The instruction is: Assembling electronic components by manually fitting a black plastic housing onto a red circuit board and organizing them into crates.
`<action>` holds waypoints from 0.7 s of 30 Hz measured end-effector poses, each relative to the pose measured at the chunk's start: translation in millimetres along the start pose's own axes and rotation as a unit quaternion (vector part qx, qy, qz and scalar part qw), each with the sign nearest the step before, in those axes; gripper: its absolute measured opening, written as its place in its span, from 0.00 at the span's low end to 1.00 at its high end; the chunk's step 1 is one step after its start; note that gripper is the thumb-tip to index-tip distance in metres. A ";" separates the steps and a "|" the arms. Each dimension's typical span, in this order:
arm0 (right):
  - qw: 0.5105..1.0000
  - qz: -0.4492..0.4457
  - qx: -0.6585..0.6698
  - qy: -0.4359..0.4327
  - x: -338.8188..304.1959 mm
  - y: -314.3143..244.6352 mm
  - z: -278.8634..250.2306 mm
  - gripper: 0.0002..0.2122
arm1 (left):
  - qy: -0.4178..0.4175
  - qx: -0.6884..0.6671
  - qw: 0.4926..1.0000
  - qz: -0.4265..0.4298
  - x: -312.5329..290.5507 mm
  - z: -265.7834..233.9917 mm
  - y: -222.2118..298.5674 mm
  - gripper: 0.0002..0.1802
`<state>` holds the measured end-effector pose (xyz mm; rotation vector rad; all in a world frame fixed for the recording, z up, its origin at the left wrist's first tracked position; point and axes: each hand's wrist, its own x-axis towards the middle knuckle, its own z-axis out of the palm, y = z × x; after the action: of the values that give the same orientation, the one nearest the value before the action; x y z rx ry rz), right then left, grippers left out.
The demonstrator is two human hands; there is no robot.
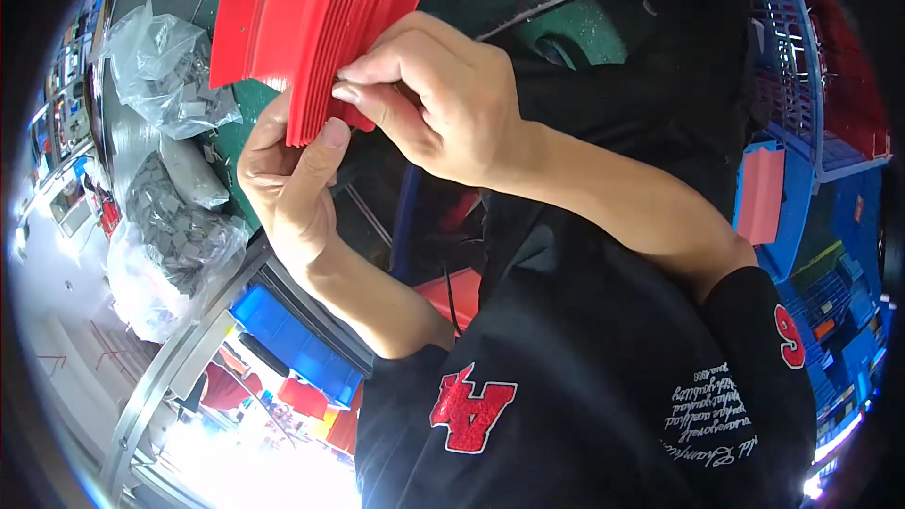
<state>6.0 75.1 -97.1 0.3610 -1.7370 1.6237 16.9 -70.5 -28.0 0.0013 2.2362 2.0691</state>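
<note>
A thick stack of red ribbed plastic strips (325,38) rises from the middle left to the top edge, its layers fanned in thin parallel ridges. My left hand (294,174) grips its lower end, thumb on the near side and fingers behind. Close to the stack's right side, my right hand (452,99) is closed in a pinch, thumb against forefinger, the tips at the ridges. Whatever lies between those fingertips is too small or hidden to make out.
Clear plastic bags (170,71) of small grey pieces lie on the work surface at left, with another such bag (174,245) below. A blue bin (297,339) sits at lower left. Blue crates (787,66) stand at right, near a pink-red piece (760,196).
</note>
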 end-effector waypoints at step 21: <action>0.992 -0.031 -0.082 -0.093 5.4 -6.8 -4.5 0.10 | -0.035 -0.030 0.999 0.022 1.5 -16.1 -3.3 0.21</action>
<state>8.0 79.6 -88.7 0.4964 -1.9640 1.4287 14.5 -86.7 -30.1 0.1163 2.1518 2.1230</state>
